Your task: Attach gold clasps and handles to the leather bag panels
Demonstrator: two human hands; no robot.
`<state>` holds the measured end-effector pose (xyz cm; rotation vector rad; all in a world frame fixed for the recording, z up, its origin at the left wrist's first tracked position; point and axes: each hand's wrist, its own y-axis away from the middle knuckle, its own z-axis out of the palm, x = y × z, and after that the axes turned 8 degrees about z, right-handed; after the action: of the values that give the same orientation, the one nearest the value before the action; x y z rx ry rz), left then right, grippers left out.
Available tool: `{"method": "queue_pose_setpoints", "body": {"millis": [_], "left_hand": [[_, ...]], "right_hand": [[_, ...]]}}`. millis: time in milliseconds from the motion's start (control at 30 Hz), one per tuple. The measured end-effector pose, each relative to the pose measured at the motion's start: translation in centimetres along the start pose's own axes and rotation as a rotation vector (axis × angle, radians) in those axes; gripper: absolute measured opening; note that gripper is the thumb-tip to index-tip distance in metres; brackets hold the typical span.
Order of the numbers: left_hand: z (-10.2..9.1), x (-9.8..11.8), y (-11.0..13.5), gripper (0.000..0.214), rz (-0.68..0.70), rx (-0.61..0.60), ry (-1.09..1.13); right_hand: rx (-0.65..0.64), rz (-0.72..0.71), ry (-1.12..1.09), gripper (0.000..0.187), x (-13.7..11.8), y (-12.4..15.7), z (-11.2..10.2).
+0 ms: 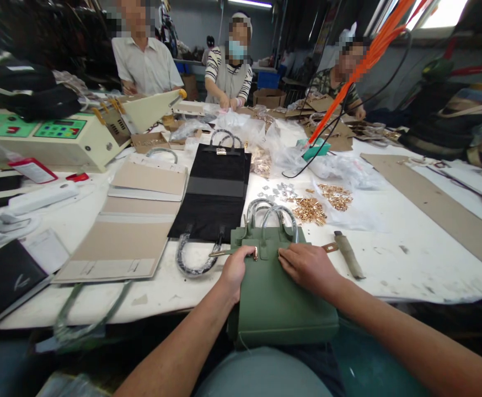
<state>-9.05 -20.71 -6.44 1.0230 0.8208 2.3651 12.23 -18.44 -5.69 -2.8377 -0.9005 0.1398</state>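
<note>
A green handbag [287,309] stands at the table's near edge, its twin handles wrapped in clear film. My left hand [236,270] grips the bag's upper left side, thumb on the front beside a small gold buckle, the other fingers mostly hidden. From that hand a thin strap end [220,253] sticks out leftward. My right hand [312,269] is closed against the upper right front, fingertips pressed near the middle. Past its knuckles a brown tab with metal [330,247] pokes out. Whether the right fingers pinch a strap underneath is hidden.
A greenish cloth-wrapped tool [349,255] lies right of the bag. Gold hardware pieces [309,210] are heaped beyond it. Flat black bag [216,190] and beige bag panels [135,231] lie left. An orange hose [344,82] hangs down. A machine [54,138] stands left; several people work opposite.
</note>
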Motion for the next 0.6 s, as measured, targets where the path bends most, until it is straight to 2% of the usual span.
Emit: {"method": "queue_pose_setpoints", "body": {"millis": [100, 200, 367, 467, 600], "left_hand": [[0.1, 0.0, 0.1, 0.028, 0.014, 0.018, -0.024], [0.1, -0.1, 0.1, 0.027, 0.037, 0.025, -0.042], [0.1, 0.0, -0.1, 0.025, 0.029, 0.032, -0.05], [0.1, -0.1, -0.2, 0.023, 0.034, 0.029, -0.023], [-0.1, -0.3, -0.4, 0.027, 0.01, 0.0, 0.005]], "right_hand": [[0.055, -0.065, 0.037, 0.028, 0.4, 0.2, 0.3], [0.054, -0.092, 0.033, 0.028, 0.6, 0.0, 0.4], [0.028, -0.025, 0.022, 0.027, 0.3, -0.5, 0.4], [-0.055, -0.031, 0.004, 0.029, 0.4, -0.7, -0.2], [-0.236, -0.105, 0.026, 0.026, 0.4, -0.8, -1.2]]}}
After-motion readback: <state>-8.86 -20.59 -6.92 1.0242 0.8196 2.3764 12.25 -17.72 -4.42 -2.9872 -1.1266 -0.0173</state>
